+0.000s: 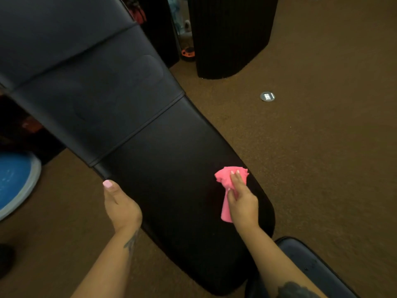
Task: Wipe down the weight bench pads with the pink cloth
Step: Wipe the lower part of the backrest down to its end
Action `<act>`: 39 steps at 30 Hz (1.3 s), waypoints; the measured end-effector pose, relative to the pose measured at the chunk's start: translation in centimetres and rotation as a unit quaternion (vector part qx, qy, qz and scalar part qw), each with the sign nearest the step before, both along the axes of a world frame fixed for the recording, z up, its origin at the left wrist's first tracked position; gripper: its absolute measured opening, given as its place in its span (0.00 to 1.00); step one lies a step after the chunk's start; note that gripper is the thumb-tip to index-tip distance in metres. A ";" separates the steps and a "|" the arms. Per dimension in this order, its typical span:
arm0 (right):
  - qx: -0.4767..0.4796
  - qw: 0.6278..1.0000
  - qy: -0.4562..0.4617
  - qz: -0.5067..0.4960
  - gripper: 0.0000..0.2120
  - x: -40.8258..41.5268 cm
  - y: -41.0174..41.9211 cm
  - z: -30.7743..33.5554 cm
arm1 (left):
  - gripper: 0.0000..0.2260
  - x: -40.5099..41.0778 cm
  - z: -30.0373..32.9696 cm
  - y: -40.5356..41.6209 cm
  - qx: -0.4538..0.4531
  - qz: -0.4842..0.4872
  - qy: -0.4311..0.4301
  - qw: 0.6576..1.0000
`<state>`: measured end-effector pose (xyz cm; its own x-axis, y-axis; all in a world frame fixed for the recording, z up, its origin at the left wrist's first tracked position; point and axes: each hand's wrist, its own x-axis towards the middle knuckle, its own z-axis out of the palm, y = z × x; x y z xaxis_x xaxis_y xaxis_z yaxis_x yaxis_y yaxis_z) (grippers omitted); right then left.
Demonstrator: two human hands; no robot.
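The long black back pad [163,168] of the weight bench runs from the upper left down to the lower middle. A crumpled pink cloth [225,179] lies on its right side near the edge. My right hand [242,201] lies over the cloth, fingers stretched forward on top and thumb pinching the bunched part. My left hand [120,205] grips the pad's left edge, thumb on top and fingers hidden underneath. A second black pad, the seat [311,263], shows at the lower right, partly behind my right forearm.
Brown carpet surrounds the bench. A round blue disc with a grey rim [15,181] lies on the floor at the left. A tall ribbed black object [229,35] stands behind the bench, an orange-and-black item [188,53] beside it. A round floor outlet [267,96] sits at the right.
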<state>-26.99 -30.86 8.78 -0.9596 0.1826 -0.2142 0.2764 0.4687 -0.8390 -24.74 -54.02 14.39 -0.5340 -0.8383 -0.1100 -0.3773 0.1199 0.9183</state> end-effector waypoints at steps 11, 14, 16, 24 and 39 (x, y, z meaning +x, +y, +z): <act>-0.012 0.996 -0.062 -0.069 0.23 -0.5 2.5 -1.7 | 0.42 -0.1 0.4 0.3 0.000 0.005 0.002 1.000; -0.022 0.996 -0.035 -0.079 0.22 -2.0 1.4 -0.7 | 0.38 0.0 0.5 0.3 -0.001 0.004 0.001 1.000; -0.009 0.999 -0.008 -0.049 0.23 -2.1 0.7 -0.1 | 0.36 0.0 0.7 0.4 0.005 0.006 -0.006 1.000; 0.004 1.000 -0.016 0.000 0.24 0.8 3.0 -2.0 | 0.30 0.1 1.1 0.9 0.009 0.010 -0.006 1.000; 0.021 0.997 0.040 0.056 0.26 0.0 2.6 -1.7 | 0.34 0.1 1.0 0.6 0.010 0.002 -0.012 1.000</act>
